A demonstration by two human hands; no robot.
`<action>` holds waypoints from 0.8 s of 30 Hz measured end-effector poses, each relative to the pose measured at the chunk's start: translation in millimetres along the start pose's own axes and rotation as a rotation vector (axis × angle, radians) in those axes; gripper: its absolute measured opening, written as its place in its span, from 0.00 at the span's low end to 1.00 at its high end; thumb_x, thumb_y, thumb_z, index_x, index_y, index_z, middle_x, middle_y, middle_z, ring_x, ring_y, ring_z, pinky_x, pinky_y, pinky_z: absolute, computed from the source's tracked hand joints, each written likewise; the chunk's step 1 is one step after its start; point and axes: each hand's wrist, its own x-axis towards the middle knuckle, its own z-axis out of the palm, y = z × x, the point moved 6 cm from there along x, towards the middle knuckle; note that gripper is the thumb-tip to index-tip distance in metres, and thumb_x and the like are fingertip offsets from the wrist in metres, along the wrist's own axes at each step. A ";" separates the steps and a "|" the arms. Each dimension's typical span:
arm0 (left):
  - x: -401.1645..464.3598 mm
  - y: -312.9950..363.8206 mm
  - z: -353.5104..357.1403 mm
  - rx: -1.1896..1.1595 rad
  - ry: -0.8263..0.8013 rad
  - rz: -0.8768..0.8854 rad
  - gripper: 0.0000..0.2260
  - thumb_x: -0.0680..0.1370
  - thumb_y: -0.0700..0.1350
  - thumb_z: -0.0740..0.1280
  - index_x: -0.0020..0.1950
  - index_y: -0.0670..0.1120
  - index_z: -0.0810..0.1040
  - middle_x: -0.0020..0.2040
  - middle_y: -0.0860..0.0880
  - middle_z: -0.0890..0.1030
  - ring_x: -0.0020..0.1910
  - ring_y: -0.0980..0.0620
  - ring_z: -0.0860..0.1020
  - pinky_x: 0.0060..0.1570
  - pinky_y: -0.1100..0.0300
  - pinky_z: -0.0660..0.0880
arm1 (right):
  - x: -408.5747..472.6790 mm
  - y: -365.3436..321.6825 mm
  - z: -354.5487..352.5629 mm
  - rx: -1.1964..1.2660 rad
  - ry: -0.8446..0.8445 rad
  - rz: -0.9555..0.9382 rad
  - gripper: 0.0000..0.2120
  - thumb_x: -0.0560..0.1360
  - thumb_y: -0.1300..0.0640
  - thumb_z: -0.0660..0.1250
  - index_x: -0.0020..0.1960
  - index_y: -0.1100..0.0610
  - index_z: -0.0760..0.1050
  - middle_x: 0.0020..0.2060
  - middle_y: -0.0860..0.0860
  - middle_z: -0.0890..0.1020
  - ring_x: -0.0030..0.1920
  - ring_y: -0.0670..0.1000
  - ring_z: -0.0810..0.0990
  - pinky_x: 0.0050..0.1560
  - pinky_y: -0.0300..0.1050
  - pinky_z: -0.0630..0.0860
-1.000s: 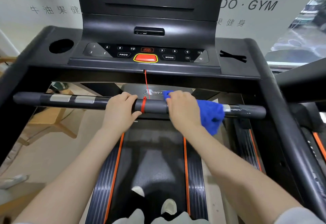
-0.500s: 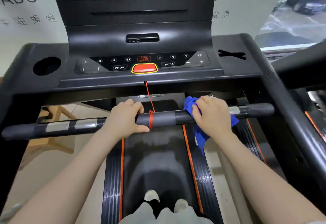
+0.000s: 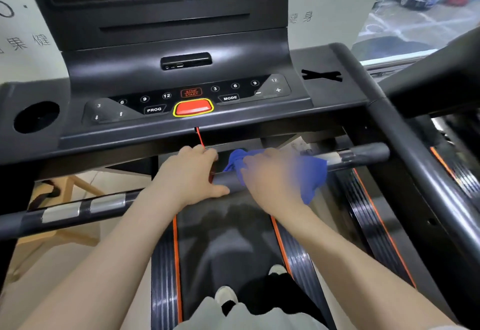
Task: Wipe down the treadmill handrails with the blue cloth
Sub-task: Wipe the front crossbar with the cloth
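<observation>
A dark front handrail (image 3: pixel 363 154) with silver sensor plates runs across the treadmill below the console. My left hand (image 3: pixel 189 176) grips the bar near its middle, just left of a red safety cord (image 3: pixel 200 137). My right hand (image 3: pixel 270 181), blurred by motion, presses the blue cloth (image 3: pixel 314 173) around the bar right beside the left hand. The cloth hangs below the bar on the right of my hand. A dark side handrail (image 3: pixel 426 163) slopes down along the right edge.
The console (image 3: pixel 181 75) with a red stop button (image 3: pixel 193 107) and a cup hole (image 3: pixel 36 116) sits just above the bar. The black belt (image 3: pixel 228 238) and my shoes lie below. A wooden stool (image 3: pixel 70 189) stands at the left; another machine is at the right.
My right hand has slid the cloth left along the bar, back toward my left hand. The view has tilted and shifted right. My left hand keeps its grip.
</observation>
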 end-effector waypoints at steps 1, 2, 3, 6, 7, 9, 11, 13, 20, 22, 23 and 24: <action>3.0 10.6 -4.9 -0.040 0.037 0.036 0.30 0.70 0.61 0.67 0.68 0.50 0.67 0.62 0.49 0.72 0.62 0.48 0.69 0.55 0.52 0.72 | 0.3 10.7 1.8 -0.026 -0.010 -0.028 0.16 0.75 0.48 0.55 0.40 0.55 0.77 0.34 0.50 0.82 0.45 0.57 0.79 0.45 0.49 0.62; 6.2 21.6 -8.0 -0.083 0.053 0.076 0.29 0.71 0.60 0.67 0.68 0.50 0.67 0.62 0.50 0.72 0.62 0.48 0.69 0.57 0.52 0.72 | 0.8 23.9 2.5 -0.043 -0.032 -0.029 0.16 0.74 0.48 0.56 0.40 0.55 0.78 0.33 0.50 0.81 0.44 0.57 0.79 0.44 0.49 0.62; 9.6 32.6 -9.7 -0.118 0.053 0.117 0.28 0.71 0.60 0.67 0.68 0.50 0.67 0.62 0.50 0.72 0.62 0.49 0.70 0.58 0.52 0.72 | 0.9 40.3 3.2 -0.054 -0.065 -0.006 0.16 0.74 0.47 0.56 0.39 0.55 0.78 0.32 0.50 0.81 0.43 0.57 0.79 0.43 0.49 0.62; 21.6 62.6 -7.9 -0.151 0.011 0.193 0.26 0.72 0.59 0.66 0.68 0.51 0.68 0.64 0.51 0.72 0.62 0.50 0.71 0.59 0.52 0.72 | -0.5 106.2 5.5 -0.095 -0.122 0.099 0.18 0.73 0.48 0.53 0.35 0.55 0.75 0.30 0.51 0.81 0.41 0.57 0.77 0.42 0.49 0.62; 26.4 71.7 -5.5 -0.149 -0.009 0.203 0.27 0.73 0.59 0.66 0.68 0.51 0.67 0.64 0.51 0.72 0.62 0.50 0.71 0.59 0.53 0.72 | -2.5 130.9 4.2 -0.123 -0.113 0.141 0.18 0.73 0.48 0.53 0.34 0.55 0.75 0.29 0.52 0.80 0.40 0.57 0.77 0.42 0.49 0.62; 35.3 88.1 1.2 -0.117 -0.043 0.212 0.27 0.73 0.60 0.65 0.68 0.51 0.67 0.64 0.51 0.72 0.61 0.50 0.72 0.56 0.54 0.72 | -6.4 174.4 -1.7 -0.176 -0.069 0.247 0.16 0.73 0.51 0.55 0.31 0.56 0.73 0.28 0.53 0.79 0.40 0.58 0.77 0.43 0.49 0.62; 42.6 99.1 6.6 -0.067 -0.039 0.201 0.25 0.73 0.61 0.65 0.66 0.52 0.68 0.61 0.50 0.73 0.59 0.49 0.73 0.50 0.57 0.70 | -6.1 201.2 -7.0 -0.185 -0.062 0.377 0.15 0.73 0.53 0.58 0.30 0.57 0.72 0.27 0.54 0.79 0.39 0.59 0.77 0.44 0.50 0.61; 48.4 103.0 7.7 -0.030 -0.002 0.165 0.22 0.73 0.60 0.64 0.63 0.52 0.70 0.57 0.50 0.74 0.56 0.49 0.74 0.45 0.59 0.67 | -0.4 202.1 -11.7 -0.182 -0.055 0.435 0.14 0.71 0.57 0.62 0.28 0.58 0.70 0.24 0.54 0.77 0.35 0.58 0.76 0.42 0.49 0.63; 58.3 105.8 7.8 -0.003 -0.065 0.081 0.20 0.73 0.58 0.67 0.60 0.49 0.72 0.54 0.48 0.75 0.52 0.49 0.75 0.43 0.59 0.68 | 3.1 103.9 1.3 0.090 -0.150 -0.104 0.19 0.77 0.45 0.49 0.38 0.54 0.72 0.27 0.48 0.76 0.29 0.53 0.75 0.39 0.48 0.66; 60.5 105.6 8.3 -0.008 -0.087 0.047 0.21 0.72 0.58 0.67 0.59 0.48 0.74 0.54 0.48 0.76 0.53 0.48 0.75 0.44 0.58 0.69 | 9.8 112.7 5.9 0.082 -0.225 -0.236 0.22 0.78 0.43 0.45 0.40 0.55 0.69 0.30 0.50 0.77 0.32 0.55 0.76 0.36 0.47 0.61; 61.3 105.4 8.4 -0.013 -0.091 0.035 0.21 0.72 0.58 0.68 0.59 0.48 0.74 0.54 0.48 0.76 0.53 0.48 0.75 0.44 0.57 0.70 | 14.0 124.2 13.6 0.095 -0.293 -0.268 0.22 0.79 0.41 0.45 0.41 0.55 0.68 0.32 0.52 0.78 0.35 0.56 0.77 0.36 0.47 0.61; 61.4 104.6 8.2 -0.024 -0.091 0.023 0.21 0.71 0.58 0.69 0.58 0.48 0.75 0.54 0.48 0.76 0.53 0.48 0.75 0.45 0.57 0.71 | 19.5 137.5 19.4 0.109 -0.350 -0.271 0.24 0.78 0.40 0.45 0.41 0.56 0.69 0.35 0.52 0.80 0.38 0.57 0.77 0.36 0.47 0.63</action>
